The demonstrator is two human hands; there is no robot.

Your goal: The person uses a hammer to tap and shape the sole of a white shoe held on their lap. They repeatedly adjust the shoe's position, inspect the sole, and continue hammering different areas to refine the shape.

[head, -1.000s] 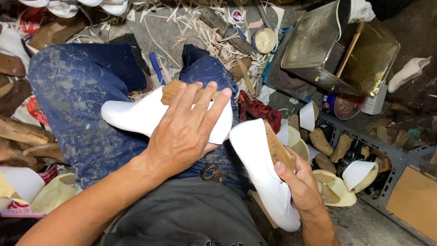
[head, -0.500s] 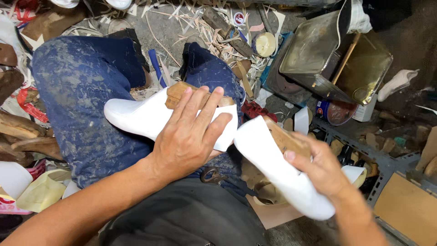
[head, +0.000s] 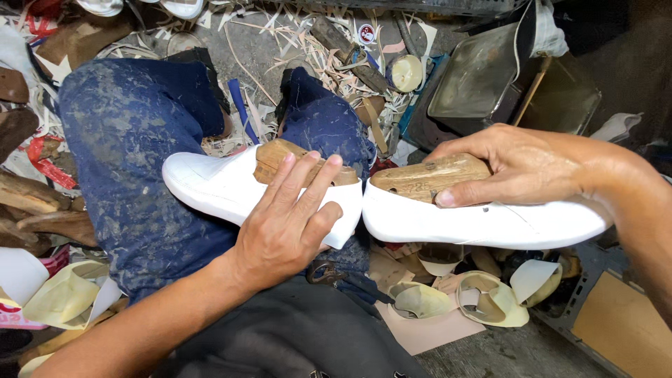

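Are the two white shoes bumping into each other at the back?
Touching. In the head view the heel of the left white shoe meets the heel of the right white shoe with no gap showing between them.

Two white shoes [head: 231, 185] [head: 483, 220] on wooden lasts, seemingly heel-to-heel.

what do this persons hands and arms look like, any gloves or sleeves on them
Both are bare. The left hand has no glove, ring or watch, and its forearm shows no sleeve down to the picture's lower edge. The right hand is ungloved too, with short nails, and its forearm is likewise uncovered out to the frame's right edge. No bands, bandages or markings show on either.
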